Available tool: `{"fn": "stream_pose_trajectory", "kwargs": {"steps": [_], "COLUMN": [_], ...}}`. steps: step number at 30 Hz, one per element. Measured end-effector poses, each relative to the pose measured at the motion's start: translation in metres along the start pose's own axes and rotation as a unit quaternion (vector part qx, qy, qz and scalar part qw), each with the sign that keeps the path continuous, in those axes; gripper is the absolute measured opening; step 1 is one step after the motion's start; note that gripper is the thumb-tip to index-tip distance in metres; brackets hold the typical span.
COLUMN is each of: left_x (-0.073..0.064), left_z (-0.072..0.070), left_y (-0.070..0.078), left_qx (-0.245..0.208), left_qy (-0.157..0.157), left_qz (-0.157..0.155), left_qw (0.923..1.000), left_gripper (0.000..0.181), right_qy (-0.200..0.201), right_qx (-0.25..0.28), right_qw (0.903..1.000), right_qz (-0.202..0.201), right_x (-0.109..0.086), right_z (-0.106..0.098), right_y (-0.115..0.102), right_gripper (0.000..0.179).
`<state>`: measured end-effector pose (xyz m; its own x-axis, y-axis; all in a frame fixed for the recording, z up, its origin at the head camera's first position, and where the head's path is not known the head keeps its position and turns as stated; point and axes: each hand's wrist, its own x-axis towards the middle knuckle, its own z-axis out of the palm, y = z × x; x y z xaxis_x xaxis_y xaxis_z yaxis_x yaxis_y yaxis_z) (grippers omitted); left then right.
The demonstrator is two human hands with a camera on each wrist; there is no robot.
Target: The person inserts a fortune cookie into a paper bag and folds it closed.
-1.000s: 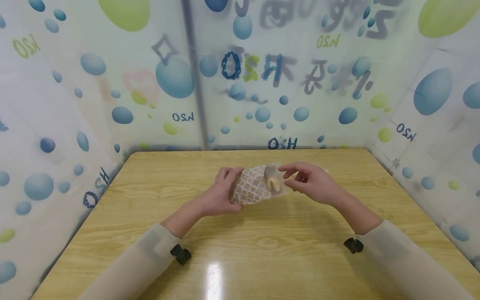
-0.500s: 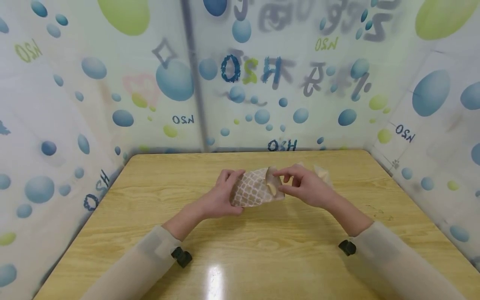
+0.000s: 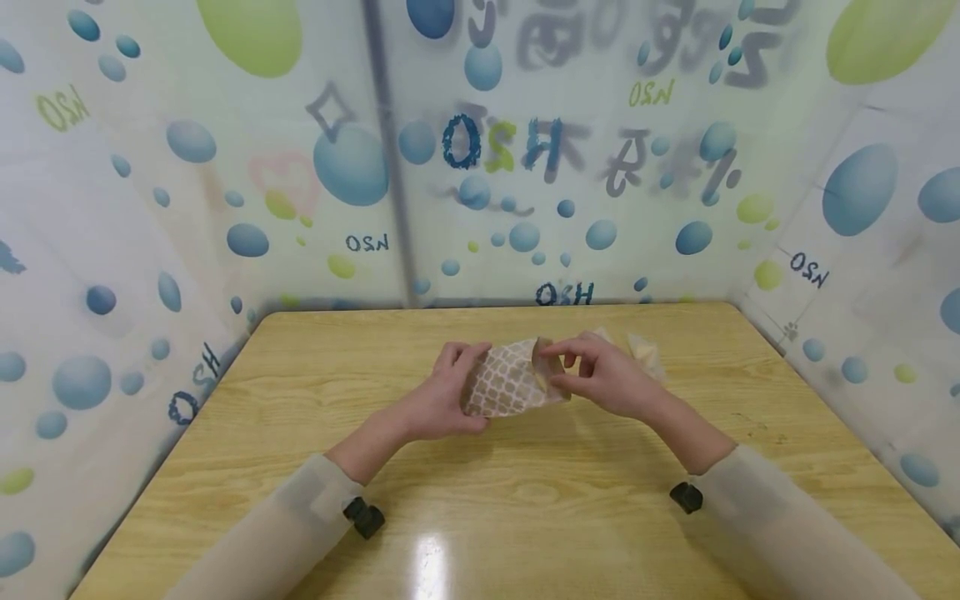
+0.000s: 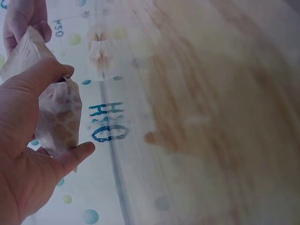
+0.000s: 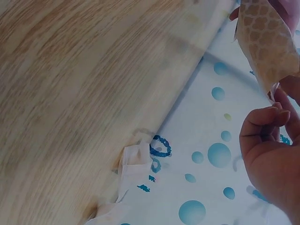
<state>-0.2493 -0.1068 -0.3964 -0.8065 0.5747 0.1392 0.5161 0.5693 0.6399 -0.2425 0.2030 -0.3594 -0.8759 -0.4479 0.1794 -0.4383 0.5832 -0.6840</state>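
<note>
A small brown paper bag [image 3: 506, 382] with a white trellis pattern is held on its side just over the table. My left hand [image 3: 438, 402] grips its left end, thumb on one edge and fingers on the other. In the left wrist view the bag [image 4: 61, 112] lies between that thumb and the fingers. My right hand [image 3: 611, 379] pinches the rim of the bag's mouth with thumb and forefinger. In the right wrist view these fingertips are right at the bag's edge [image 5: 267, 42]. The right hand mostly covers the opening, and the inside is hidden.
Behind the right hand a clear packet [image 3: 645, 354] with pale beige contents lies on the wooden table [image 3: 480, 517]. A second packet [image 3: 602, 334] shows partly over the knuckles. White curtains [image 3: 300, 267] printed with bubbles stand around the table's back and sides.
My right hand has moved left to the bag's mouth and taken hold of its rim. The beige thing seen inside is now mostly hidden. My left hand keeps its grip.
</note>
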Motion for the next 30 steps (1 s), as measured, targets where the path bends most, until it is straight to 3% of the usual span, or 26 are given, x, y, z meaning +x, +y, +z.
{"fn": "stream_pose_trajectory", "kwargs": {"steps": [14, 22, 30], "left_x": [-0.001, -0.002, -0.004], "left_z": [-0.001, -0.003, -0.004], "left_y": [0.001, -0.001, -0.003], "left_qx": [0.008, 0.005, 0.006], "left_qy": [0.000, 0.003, 0.011], "left_qz": [-0.001, -0.007, -0.010], "left_qw": [1.0000, 1.0000, 0.9999], "left_gripper": [0.110, 0.112, 0.111], "right_qy": [-0.002, 0.033, 0.057], "right_qx": [0.001, 0.034, 0.043], "right_qw": [1.0000, 0.9986, 0.9941], "right_qz": [-0.004, 0.025, 0.081], "right_x": [-0.002, -0.015, -0.027], "right_z": [-0.001, -0.029, -0.056], "right_y": [0.001, 0.017, 0.051], "right_gripper": [0.034, 0.034, 0.040]}}
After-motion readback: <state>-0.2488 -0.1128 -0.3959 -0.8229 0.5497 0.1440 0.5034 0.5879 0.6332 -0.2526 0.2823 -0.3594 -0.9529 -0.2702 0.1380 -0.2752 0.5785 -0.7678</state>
